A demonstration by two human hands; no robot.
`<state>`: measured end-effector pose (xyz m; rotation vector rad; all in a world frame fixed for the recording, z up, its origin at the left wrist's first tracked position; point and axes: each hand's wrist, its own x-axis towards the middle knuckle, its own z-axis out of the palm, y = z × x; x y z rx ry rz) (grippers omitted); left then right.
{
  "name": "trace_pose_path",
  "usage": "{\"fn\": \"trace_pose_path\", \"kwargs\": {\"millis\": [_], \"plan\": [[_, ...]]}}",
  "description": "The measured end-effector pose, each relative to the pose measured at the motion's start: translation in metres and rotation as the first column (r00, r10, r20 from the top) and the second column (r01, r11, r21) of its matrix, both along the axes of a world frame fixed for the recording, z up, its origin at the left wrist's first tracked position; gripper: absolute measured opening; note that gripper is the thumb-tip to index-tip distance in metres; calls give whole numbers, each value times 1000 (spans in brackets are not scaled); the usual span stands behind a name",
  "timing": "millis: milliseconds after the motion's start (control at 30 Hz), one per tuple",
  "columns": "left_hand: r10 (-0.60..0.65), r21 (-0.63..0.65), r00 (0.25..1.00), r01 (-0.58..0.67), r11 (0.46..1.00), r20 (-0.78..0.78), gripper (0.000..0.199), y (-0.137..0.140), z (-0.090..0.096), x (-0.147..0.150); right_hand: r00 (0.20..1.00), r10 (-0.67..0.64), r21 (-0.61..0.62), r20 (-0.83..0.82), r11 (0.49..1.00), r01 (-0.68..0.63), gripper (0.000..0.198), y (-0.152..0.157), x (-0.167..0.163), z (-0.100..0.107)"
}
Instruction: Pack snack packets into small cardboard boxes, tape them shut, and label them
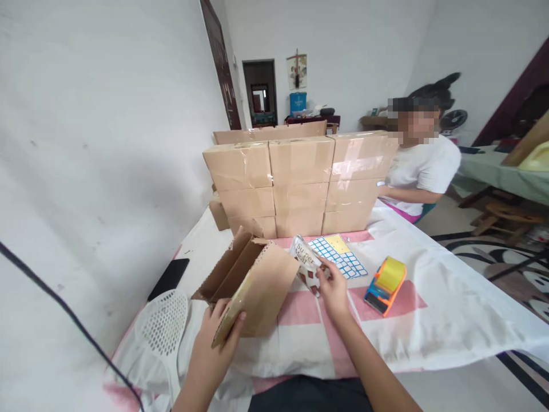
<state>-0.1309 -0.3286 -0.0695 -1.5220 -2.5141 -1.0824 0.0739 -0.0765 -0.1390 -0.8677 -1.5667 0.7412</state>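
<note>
My left hand (pixel 221 329) grips the near flap of an open cardboard box (pixel 266 286), thumb on the outside and fingers over the edge. The box's flaps stand up, and what lies deep inside is hidden. In my right hand (pixel 333 286) is a silvery pouch (pixel 305 262) printed "Super Meal", pinched at its right side, just right of the box. Behind the pouch lies a sheet of blue-outlined labels (pixel 338 256) with a yellow patch. An orange and blue tape dispenser (pixel 386 286) with a yellow roll stands to the right.
Stacked taped cartons (pixel 300 183) form a wall at the table's back. A white slotted skimmer (pixel 165 323) and a dark flat object (pixel 168 278) lie at left. Another person (pixel 422 166) sits behind the right side. A black cable (pixel 64 303) crosses the left foreground.
</note>
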Motion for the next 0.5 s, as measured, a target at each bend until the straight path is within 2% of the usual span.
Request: {"fn": "trace_pose_path", "kwargs": {"millis": [67,133,233,333,367,433,500], "plan": [[-103,-18,990,102,995,-97,24,1,3,-4,996,-22,-66,-81,998,17,26,14,9,10],[-204,-52,961,197,979,-189,28,5,6,-7,983,-68,-73,-170,996,56,29,26,22,31],[-330,-90,901,318,944,-282,42,13,11,-10,914,-110,25,-390,991,131,39,33,42,82],[-389,-102,865,376,921,-316,44,21,13,-10,877,-27,183,-479,975,130,41,25,51,140],[-392,-93,865,383,919,-314,42,24,12,-10,893,34,221,-449,972,74,40,20,50,156],[-381,-51,879,383,923,-287,42,27,9,-9,918,223,256,-328,956,-141,38,11,43,178],[-350,-11,910,357,934,-220,42,28,3,-9,877,459,210,-143,880,-426,34,4,31,185]]}}
